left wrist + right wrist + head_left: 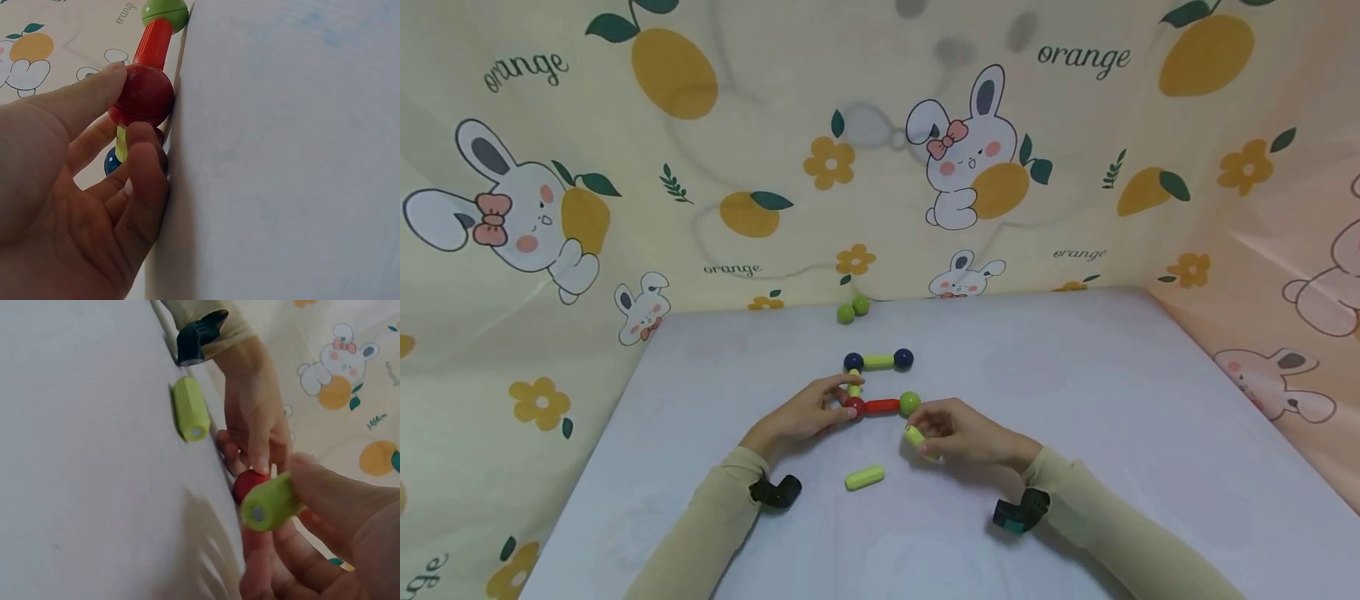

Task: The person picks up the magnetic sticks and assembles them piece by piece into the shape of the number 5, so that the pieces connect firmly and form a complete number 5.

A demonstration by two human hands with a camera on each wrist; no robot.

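A joined shape of balls and magnetic rods lies on the white table. Its red ball point(855, 407) is held by my left hand point(801, 410), thumb on one side and fingers on the other. From that ball a red rod point(882, 406) runs to a green ball point(910, 404). A yellow-green rod point(853, 389), partly behind my left fingers, leads to a dark blue ball point(853, 362); a further rod point(878, 362) links it to a second blue ball point(903, 358). My right hand point(973, 433) pinches a separate yellow-green rod point(269, 503), its metal-tipped end exposed, close to the green ball.
One loose yellow-green rod point(864, 477) lies on the table point(760, 550) between my forearms. Two green balls point(846, 314) sit near the far edge. Behind stands a cloth backdrop point(775, 100) printed with rabbits and oranges. Each wrist wears a black camera.
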